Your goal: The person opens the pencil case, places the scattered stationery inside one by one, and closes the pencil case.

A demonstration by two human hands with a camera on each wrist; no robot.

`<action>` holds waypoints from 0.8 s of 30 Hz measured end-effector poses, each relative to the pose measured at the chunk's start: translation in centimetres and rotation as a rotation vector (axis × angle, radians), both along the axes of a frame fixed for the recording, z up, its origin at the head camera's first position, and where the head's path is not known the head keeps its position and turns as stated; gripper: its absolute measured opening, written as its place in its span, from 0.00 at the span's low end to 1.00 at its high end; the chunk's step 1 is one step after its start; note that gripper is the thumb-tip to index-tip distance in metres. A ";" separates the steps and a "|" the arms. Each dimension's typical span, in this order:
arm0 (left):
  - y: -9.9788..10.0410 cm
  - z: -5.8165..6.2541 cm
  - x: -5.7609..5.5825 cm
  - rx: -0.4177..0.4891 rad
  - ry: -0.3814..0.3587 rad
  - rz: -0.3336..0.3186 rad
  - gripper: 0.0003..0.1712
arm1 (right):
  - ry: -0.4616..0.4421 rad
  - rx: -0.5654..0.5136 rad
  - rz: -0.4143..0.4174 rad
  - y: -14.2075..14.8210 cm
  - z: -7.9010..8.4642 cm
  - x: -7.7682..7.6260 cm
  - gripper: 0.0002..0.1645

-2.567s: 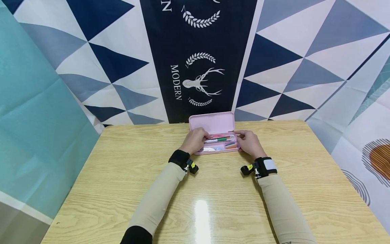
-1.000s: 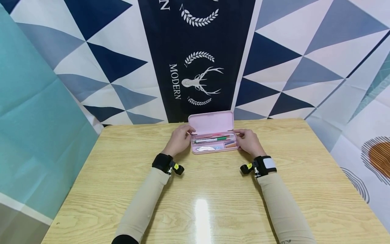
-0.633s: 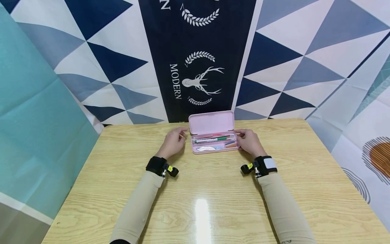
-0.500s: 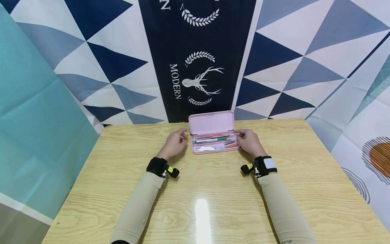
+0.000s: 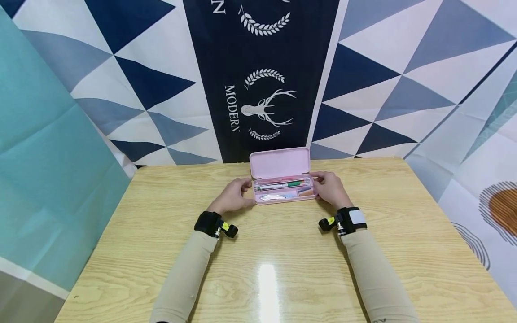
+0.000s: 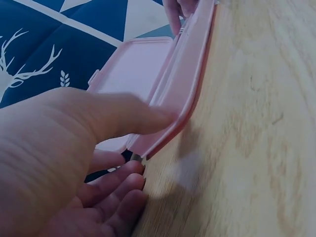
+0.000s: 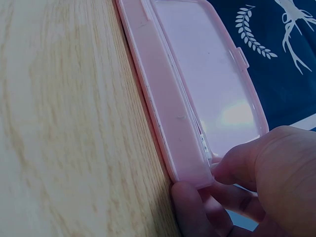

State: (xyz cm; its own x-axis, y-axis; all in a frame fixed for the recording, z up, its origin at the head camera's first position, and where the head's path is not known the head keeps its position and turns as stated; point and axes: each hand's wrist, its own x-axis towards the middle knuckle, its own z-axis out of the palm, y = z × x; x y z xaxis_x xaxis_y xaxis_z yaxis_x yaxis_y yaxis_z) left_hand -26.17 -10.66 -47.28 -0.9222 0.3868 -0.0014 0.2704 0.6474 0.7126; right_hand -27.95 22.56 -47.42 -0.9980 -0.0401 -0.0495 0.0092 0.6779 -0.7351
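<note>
A pink pencil case (image 5: 282, 201) lies with its lid raised at the table's far edge. Inside are several pens, among them a green-and-white pen (image 5: 288, 184), plus a pale item (image 5: 273, 197) of unclear kind and a small orange-and-blue block (image 5: 305, 191). At the case's left end, my left hand (image 5: 231, 196) has its thumb on the front corner and its bent fingers by the rear corner. My right hand (image 5: 329, 188) holds the right end; in the right wrist view, thumb and fingers (image 7: 190, 205) pinch that corner.
The pale wooden table (image 5: 299, 255) spreads in front of the case. Right behind the case, a patterned cloth backdrop (image 5: 258, 148) stands, with a teal cloth (image 5: 52, 148) at the left. Black straps with small cameras sit on both wrists.
Earlier my left hand reached over the case's left part, then drew back left off it. Now it is back at the left end, thumb on the front corner. My right hand stays put.
</note>
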 end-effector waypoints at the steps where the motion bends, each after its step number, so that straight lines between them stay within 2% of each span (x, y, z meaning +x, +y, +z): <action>1: 0.0 -0.1 0.0 -0.009 -0.002 -0.006 0.45 | -0.003 -0.002 0.000 0.0 0.0 0.0 0.24; 4: 0.0 -0.4 0.0 -0.034 -0.007 -0.008 0.45 | -0.009 -0.008 -0.002 -0.2 -0.1 0.0 0.24; 8: 0.1 -0.6 -0.1 -0.043 -0.010 0.020 0.47 | -0.007 -0.010 0.001 -0.4 -0.2 0.0 0.24; 16: 0.6 -1.2 -0.4 -0.072 0.025 0.049 0.50 | -0.015 0.003 -0.006 -0.3 -0.1 0.0 0.25; 24: 1.0 -1.1 -0.4 -0.038 0.015 0.096 0.50 | -0.026 0.021 -0.010 -0.4 0.1 0.1 0.25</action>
State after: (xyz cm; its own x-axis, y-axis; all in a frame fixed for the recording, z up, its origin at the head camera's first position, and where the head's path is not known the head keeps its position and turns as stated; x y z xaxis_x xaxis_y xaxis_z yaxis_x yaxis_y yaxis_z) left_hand -26.61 -9.68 -48.40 -0.9550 0.2966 -0.0005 0.2162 0.6973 0.6834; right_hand -27.85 22.18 -47.28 -0.9967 -0.0285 -0.0760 0.0351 0.6931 -0.7200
